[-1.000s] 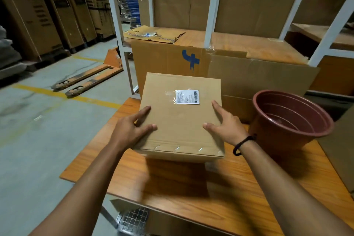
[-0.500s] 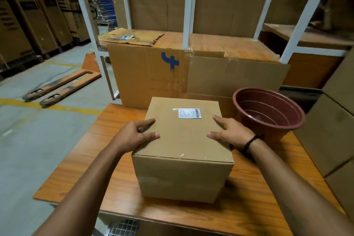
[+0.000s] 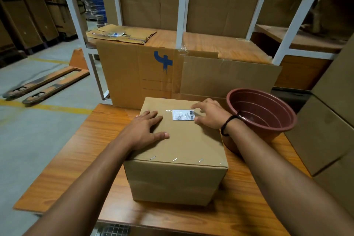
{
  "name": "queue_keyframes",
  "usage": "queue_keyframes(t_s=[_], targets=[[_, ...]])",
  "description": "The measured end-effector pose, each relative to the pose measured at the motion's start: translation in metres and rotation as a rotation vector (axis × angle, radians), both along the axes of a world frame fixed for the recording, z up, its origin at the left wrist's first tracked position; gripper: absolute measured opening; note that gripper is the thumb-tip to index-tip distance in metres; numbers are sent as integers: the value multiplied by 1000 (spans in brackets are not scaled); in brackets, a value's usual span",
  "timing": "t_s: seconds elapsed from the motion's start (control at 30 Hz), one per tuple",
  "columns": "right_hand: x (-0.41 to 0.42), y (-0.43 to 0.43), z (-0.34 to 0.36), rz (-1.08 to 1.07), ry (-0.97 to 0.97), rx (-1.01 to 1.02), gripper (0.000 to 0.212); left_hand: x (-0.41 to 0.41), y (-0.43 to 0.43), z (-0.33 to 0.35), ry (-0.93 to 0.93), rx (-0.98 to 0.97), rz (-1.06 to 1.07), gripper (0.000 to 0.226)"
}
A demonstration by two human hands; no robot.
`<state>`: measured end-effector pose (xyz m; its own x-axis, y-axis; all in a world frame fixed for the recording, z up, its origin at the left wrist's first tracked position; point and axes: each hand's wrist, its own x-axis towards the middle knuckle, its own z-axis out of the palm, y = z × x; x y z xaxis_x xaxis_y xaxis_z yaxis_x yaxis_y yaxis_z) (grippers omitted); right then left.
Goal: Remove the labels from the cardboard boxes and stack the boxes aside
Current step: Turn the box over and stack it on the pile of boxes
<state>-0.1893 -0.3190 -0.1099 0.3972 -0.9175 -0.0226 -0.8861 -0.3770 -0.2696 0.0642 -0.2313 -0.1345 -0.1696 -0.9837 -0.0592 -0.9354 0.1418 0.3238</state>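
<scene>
Box: closed brown cardboard box [image 3: 178, 178], top flap fastened along the near edge with a row of metal staples [image 3: 175, 159]; stands upright on an orange-brown wood-grain table [image 3: 76, 149].
Label: white rectangular printed sticker with a barcode [image 3: 183, 114], under clear tape, lying flat on the box top towards its far right part.
Left hand: left hand [image 3: 145, 130] lies palm down on the left half of the box top, fingers straight and spread, thumb pointing right; released, grasping nothing.
Right hand: right hand [image 3: 209, 116] is on the far right of the box top, fingers bent, thumb and forefinger tips at the label's right edge; cannot tell whether they have hold of the label or only touch it.
Wristband: thin black cord band [image 3: 227, 123] on the right wrist, at the box's right edge.
Pot: round reddish-brown plastic plant pot [image 3: 268, 117], tilted, mouth facing up and towards the viewer, just right of the box.
Sheet: large flattened brown cardboard sheet with a blue mark [image 3: 138, 74], upright just behind the box.
Rack: white metal frame rack with wooden shelf [image 3: 181, 15], behind the box, beyond the sheet.
Scrap: torn flat cardboard piece [image 3: 120, 34] on the rack shelf, behind and left of the box.
Cartons: tall stacked brown cartons [image 3: 329, 120], right of the box, past the pot.
Pallet forks: orange pallet truck forks [image 3: 47, 84] on the grey floor, well left of the box.
</scene>
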Motion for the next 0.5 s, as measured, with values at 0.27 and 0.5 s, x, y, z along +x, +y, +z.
queue_keyframes(t_s=[0.27, 0.5], targets=[[2, -18, 18, 355, 246, -121, 37, 2, 0, -3, 30, -21, -15, 85], [1, -15, 2, 537, 356, -341, 51, 3, -1, -1, 28, -11, -33, 83]])
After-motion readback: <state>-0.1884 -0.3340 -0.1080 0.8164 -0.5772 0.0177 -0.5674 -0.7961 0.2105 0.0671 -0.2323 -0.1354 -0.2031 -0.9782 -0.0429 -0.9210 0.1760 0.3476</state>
